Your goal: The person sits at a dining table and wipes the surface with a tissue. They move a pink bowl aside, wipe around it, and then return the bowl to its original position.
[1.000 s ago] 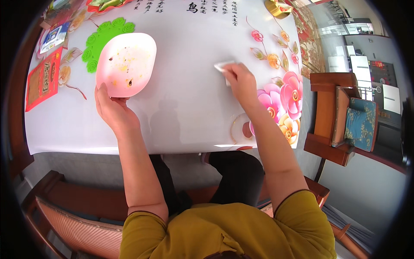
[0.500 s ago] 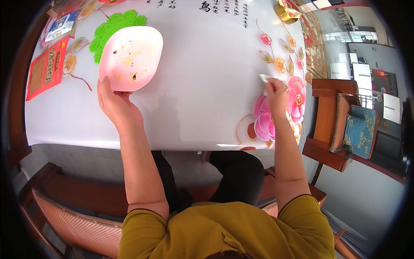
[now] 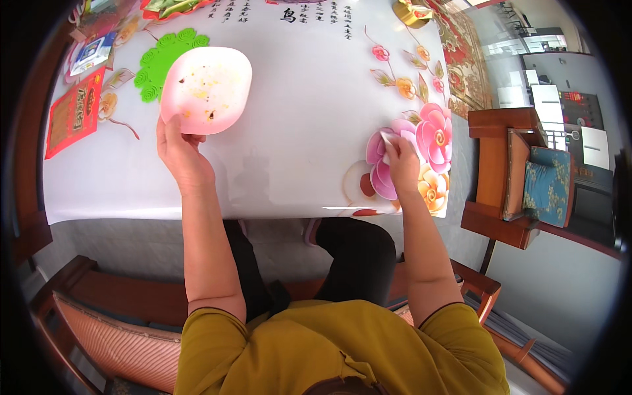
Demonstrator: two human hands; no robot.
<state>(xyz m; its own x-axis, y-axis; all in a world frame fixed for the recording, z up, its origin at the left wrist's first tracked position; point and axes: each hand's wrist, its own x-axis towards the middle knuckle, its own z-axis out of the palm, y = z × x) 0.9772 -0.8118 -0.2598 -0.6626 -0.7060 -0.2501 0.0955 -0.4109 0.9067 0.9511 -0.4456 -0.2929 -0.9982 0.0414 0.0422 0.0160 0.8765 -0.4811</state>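
Observation:
My left hand (image 3: 184,155) is closed on the near left edge of a pink plate (image 3: 224,82), thumb on the inner side and fingers underneath. Yellow crumbs and a few dark bits lie in the plate, which is held tilted over part of a green scalloped mat (image 3: 153,66). At the right of the table, my right hand (image 3: 404,164) pinches a small white tissue (image 3: 386,137) over the printed pink flowers. The tissue is mostly covered by the fingers; whether it touches the tablecloth (image 3: 296,145) I cannot tell.
A red-edged packet (image 3: 74,113) and a blue-white packet (image 3: 92,52) lie at the left. At the back are a red tray (image 3: 205,5) with green items and a gold container (image 3: 413,13). A wooden chair (image 3: 490,125) with a blue cushion (image 3: 548,181) stands to the right.
My right hand has moved nearer and to the left across the printed flowers with the tissue. The plate remains in my left hand, shifted slightly. The view has shifted, showing more of the table's back.

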